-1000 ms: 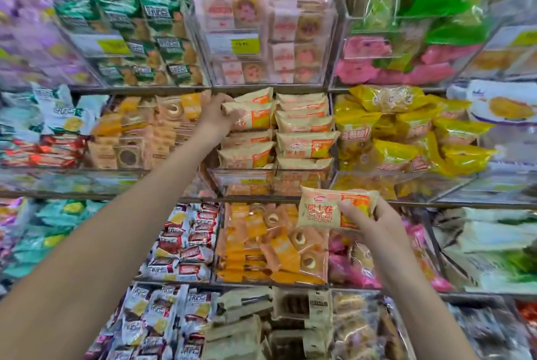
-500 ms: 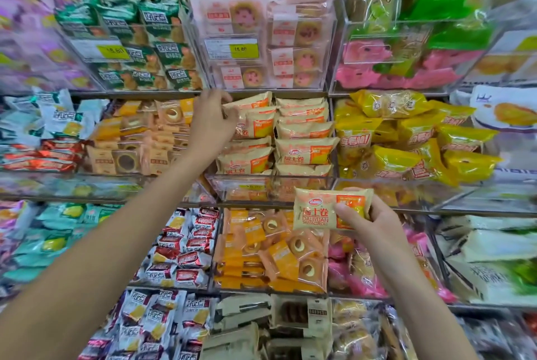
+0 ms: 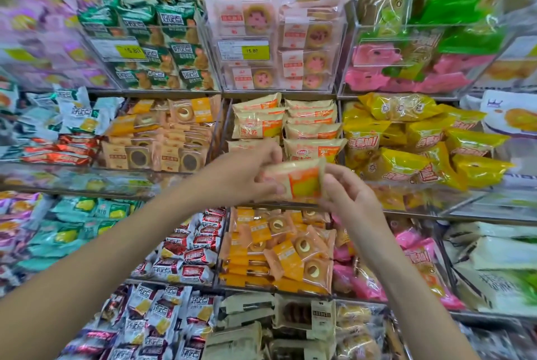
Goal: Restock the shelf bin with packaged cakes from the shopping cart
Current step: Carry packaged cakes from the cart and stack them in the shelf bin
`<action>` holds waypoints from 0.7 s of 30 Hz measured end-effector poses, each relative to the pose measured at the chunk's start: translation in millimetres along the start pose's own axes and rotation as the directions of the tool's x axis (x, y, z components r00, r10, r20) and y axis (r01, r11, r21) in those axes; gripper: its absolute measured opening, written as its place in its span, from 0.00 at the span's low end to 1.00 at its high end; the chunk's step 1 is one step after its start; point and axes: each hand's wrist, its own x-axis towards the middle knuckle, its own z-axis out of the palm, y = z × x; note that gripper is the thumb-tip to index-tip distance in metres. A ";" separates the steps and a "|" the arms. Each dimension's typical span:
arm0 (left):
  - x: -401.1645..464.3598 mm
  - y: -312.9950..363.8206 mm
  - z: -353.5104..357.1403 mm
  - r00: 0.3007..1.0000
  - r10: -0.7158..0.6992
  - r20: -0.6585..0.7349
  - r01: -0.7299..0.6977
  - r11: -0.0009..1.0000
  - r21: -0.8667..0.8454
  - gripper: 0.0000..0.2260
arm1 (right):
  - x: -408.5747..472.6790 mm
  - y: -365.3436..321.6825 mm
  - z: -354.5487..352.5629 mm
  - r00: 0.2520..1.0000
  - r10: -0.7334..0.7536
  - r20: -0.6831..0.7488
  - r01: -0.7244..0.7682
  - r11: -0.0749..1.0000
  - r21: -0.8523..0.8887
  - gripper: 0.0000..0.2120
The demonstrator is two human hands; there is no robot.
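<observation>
A tan and orange packaged cake point(image 3: 299, 181) is held between both hands in front of the middle shelf. My left hand point(image 3: 247, 173) grips its left end and my right hand point(image 3: 345, 197) pinches its right edge. Just behind it is the clear shelf bin point(image 3: 338, 139), which holds stacked cakes of the same kind point(image 3: 311, 127) in two columns. The shopping cart is out of view.
Clear bins of other snacks surround it: yellow packs point(image 3: 421, 144) to the right, orange ring cakes point(image 3: 279, 246) below, pink-labelled cakes point(image 3: 279, 40) above, brown boxed cakes point(image 3: 162, 141) to the left. Yellow price tags point(image 3: 255, 51) hang on the upper bins.
My left hand left the stacked cakes in the bin and came down to the cake. My right hand raised the cake, and both hands hold it now.
</observation>
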 end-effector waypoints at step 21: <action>73.1 -75.9 -24.3 0.992 -0.043 -0.118 0.088 0.908 0.410 0.20 | 42.6 69.9 -29.6 0.908 -0.417 -0.047 0.156 0.439 -0.885 0.19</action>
